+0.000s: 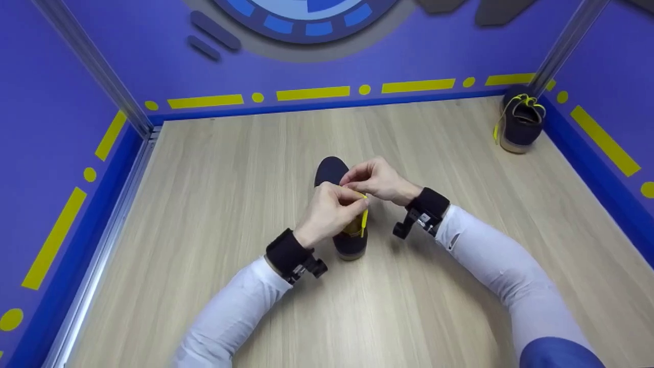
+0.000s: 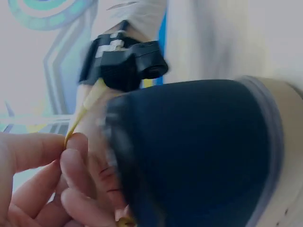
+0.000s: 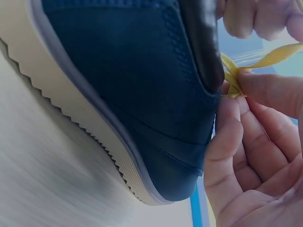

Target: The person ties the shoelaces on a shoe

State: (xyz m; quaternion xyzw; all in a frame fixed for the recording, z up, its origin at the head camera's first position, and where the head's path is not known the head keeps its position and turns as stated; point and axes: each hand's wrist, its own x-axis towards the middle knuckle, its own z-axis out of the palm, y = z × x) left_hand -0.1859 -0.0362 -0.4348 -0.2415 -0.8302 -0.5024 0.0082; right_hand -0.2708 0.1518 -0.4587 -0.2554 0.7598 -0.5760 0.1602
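Observation:
A dark blue shoe (image 1: 331, 169) with a pale sole stands on the wooden table, its toe pointing away from me. Over its opening, my left hand (image 1: 329, 209) pinches a yellow shoelace (image 1: 364, 220) between thumb and fingertips, and the lace's end hangs down beside the heel. Farther forward, my right hand (image 1: 380, 180) pinches the yellow lace (image 3: 232, 78) close to the shoe's tongue area, as the right wrist view shows. The left wrist view has the shoe's heel (image 2: 199, 151) up close, with the lace (image 2: 81, 111) stretched from the left fingertips. Both hands partly hide the lacing.
A second dark shoe (image 1: 518, 125) with loosely looped yellow laces stands in the far right corner of the table (image 1: 230, 168). Blue walls (image 1: 306, 71) with yellow marks border the back and sides. Metal posts (image 1: 92, 56) rise at the corners.

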